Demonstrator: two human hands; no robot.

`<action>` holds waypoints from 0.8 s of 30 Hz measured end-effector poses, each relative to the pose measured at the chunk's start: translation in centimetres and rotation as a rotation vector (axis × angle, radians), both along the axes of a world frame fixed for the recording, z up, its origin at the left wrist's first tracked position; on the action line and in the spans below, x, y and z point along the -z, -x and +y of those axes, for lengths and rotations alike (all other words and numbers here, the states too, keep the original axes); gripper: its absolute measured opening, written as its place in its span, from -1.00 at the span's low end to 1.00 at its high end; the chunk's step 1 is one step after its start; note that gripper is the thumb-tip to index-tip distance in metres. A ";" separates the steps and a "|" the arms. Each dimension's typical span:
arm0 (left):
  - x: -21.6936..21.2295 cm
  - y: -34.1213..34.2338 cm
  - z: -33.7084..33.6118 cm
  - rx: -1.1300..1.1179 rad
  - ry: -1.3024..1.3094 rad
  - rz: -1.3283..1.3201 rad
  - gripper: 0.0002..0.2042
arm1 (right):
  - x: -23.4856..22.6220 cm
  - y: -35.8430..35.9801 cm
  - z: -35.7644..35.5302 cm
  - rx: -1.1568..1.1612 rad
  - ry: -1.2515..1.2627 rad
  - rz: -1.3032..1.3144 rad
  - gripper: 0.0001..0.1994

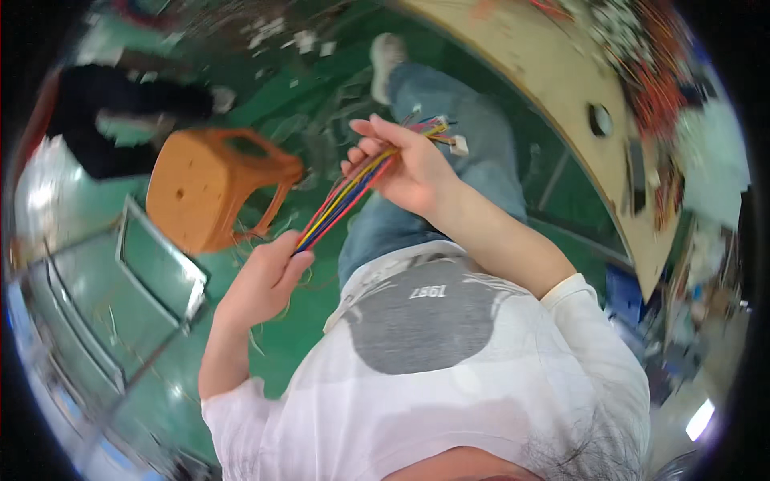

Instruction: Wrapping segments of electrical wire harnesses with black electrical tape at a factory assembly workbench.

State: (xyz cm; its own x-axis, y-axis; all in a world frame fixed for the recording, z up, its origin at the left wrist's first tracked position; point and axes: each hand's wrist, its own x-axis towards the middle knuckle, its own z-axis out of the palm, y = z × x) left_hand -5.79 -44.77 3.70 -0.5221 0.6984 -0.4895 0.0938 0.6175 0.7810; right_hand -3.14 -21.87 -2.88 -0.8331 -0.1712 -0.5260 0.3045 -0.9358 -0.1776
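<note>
Green floor underlies the scene, with an orange stool to the left and a pale worktop curving along the upper right, its far end heaped with red leads. Wires of red, yellow and blue run slantwise as one bundle between the two hands, held off the worktop and partly over the jeans. Left grip: thumb and curled fingers pinch the lower end. Right grip: palm turned up, fingers half-curled about the upper part; how firmly they press cannot be told. Just beyond it, a white connector shows at the bundle's end. Good handling, as judged here, keeps the left pinch firm and the right light, the strands parallel and evenly taut, and any pull on the wires rather than on the connector.
</note>
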 end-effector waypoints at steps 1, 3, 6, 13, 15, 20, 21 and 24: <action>0.3 0.3 0.8 0.042 -0.002 0.001 -0.84 | -1.0 -2.5 1.8 0.030 -0.063 0.110 -0.75; 0.6 0.2 2.7 0.115 0.031 0.005 -0.85 | -3.3 -8.2 4.8 0.148 -0.317 0.086 -0.78; 1.8 -1.9 9.9 0.490 -0.087 0.026 -0.85 | -3.8 -16.2 8.7 0.365 -0.570 -0.033 -0.79; 4.9 -11.7 26.3 0.743 -0.229 -0.480 -0.81 | -3.8 -24.6 12.2 0.466 -0.990 -0.185 -0.83; 6.2 -13.8 28.4 0.702 -0.207 -0.345 -0.79 | -2.6 -25.9 12.8 0.513 -1.023 -0.244 -0.73; 7.2 -16.2 30.3 0.776 -0.128 -0.059 -0.79 | 1.6 -32.8 14.7 0.872 -0.257 -0.120 -0.39; 7.0 -16.6 30.3 0.780 -0.150 -0.042 -0.79 | 1.8 -33.4 14.7 0.870 -0.274 -0.168 -0.37; 6.8 -17.4 30.6 0.782 -0.208 0.014 -0.80 | 1.4 -34.3 15.2 0.753 -0.201 -0.260 -0.27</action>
